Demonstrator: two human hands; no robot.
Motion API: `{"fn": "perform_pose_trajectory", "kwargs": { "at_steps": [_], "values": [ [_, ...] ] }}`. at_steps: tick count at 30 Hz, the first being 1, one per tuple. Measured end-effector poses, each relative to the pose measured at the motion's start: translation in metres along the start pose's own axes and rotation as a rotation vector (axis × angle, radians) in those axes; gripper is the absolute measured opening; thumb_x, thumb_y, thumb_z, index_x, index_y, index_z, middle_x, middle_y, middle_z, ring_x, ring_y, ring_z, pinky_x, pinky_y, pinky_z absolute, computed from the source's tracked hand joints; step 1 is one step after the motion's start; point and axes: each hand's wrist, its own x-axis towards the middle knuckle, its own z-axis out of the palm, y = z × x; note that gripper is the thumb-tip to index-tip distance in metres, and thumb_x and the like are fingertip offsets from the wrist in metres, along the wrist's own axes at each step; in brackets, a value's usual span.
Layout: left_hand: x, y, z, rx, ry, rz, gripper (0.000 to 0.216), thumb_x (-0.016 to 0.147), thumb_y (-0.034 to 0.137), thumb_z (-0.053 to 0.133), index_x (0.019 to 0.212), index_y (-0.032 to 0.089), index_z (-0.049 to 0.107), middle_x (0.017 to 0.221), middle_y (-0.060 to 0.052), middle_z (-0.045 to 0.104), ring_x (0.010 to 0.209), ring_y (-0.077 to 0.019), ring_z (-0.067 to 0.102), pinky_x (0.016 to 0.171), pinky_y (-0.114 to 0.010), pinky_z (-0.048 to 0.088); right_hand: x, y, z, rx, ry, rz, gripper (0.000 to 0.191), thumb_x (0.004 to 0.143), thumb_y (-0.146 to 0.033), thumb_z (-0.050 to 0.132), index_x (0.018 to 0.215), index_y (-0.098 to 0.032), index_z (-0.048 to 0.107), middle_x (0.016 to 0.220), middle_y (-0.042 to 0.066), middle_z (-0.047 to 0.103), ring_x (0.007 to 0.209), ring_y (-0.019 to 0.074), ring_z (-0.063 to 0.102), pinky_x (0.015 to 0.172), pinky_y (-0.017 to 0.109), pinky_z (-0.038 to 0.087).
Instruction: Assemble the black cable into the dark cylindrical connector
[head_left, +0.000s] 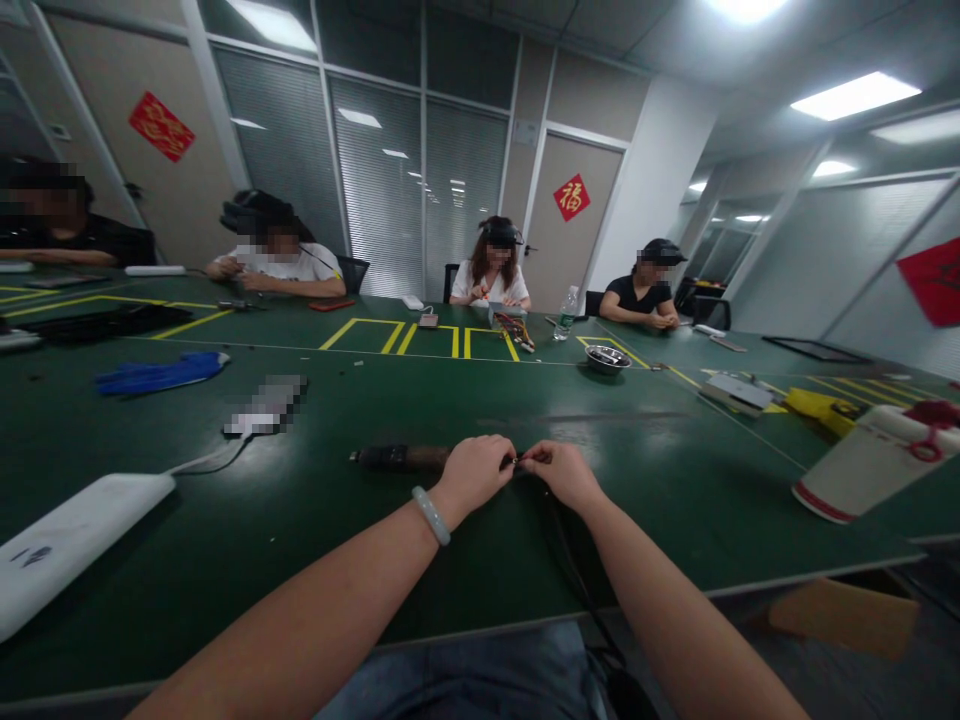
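Currently left hand (474, 472) and right hand (561, 470) pinch a small dark part (516, 462) together; best kept low over table (675, 480), fingertips close.

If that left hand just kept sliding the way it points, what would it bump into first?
Almost at once the right hand: the left hand points rightward and their fingertips nearly meet over a small dark item. Beyond that, probably bare green table; depth is unclear.

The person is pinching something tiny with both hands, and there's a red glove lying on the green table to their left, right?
Not quite: the glove is blue, not red, as the head view shows. The rest holds: the left hand and right hand pinch a small dark item between them, and the rubbery glove lies on the green table, off to the person's left.
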Motion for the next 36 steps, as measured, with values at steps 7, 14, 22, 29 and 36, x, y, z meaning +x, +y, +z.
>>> {"fn": "perform_pose_trajectory", "kwargs": {
  "at_steps": [7,14,22,29,36],
  "values": [
    [-0.001,0.004,-0.004,0.032,-0.011,-0.003,0.013,0.087,0.029,0.053,0.092,0.021,0.061,0.092,-0.003,0.064,0.087,-0.0182,0.060,0.076,-0.030,0.044,-0.001,0.000,0.008,0.048,0.047,0.029,0.016,0.079,-0.034,0.063,0.084,-0.020,0.069,0.078,0.001,0.071,0.069,0.0140,0.064,0.060,0.022,0.045],
    [-0.001,0.002,-0.003,0.034,-0.015,-0.012,0.013,0.086,0.031,0.056,0.092,0.020,0.061,0.091,-0.003,0.064,0.087,-0.0184,0.060,0.078,-0.030,0.044,0.000,0.003,0.006,0.050,0.053,0.047,0.018,0.078,-0.034,0.063,0.083,-0.018,0.069,0.074,0.002,0.071,0.067,0.0144,0.064,0.059,0.022,0.045],
    [0.000,0.002,0.000,0.038,-0.021,-0.011,0.010,0.087,0.027,0.056,0.092,0.020,0.060,0.092,-0.003,0.064,0.088,-0.0187,0.060,0.078,-0.031,0.044,-0.005,-0.009,0.004,-0.099,0.078,-0.039,0.013,0.080,-0.029,0.061,0.087,-0.021,0.070,0.079,0.001,0.071,0.071,0.0152,0.064,0.062,0.023,0.044],
    [0.001,-0.001,0.002,0.060,-0.048,0.020,0.009,0.087,0.024,0.054,0.094,0.019,0.057,0.095,-0.005,0.063,0.089,-0.0196,0.060,0.079,-0.031,0.045,-0.002,-0.016,0.003,-0.476,0.075,-0.318,0.020,0.086,-0.020,0.052,0.090,-0.024,0.071,0.099,0.004,0.068,0.095,0.0181,0.061,0.087,0.029,0.042],
    [0.000,0.000,0.001,0.060,-0.063,0.015,0.013,0.088,0.021,0.051,0.101,0.019,0.055,0.101,-0.007,0.063,0.097,-0.0213,0.060,0.088,-0.035,0.044,0.006,-0.014,0.003,-0.609,-0.020,-0.335,0.022,0.091,-0.022,0.044,0.099,-0.023,0.065,0.094,0.005,0.070,0.088,0.0192,0.065,0.079,0.028,0.045]
  ]
}}
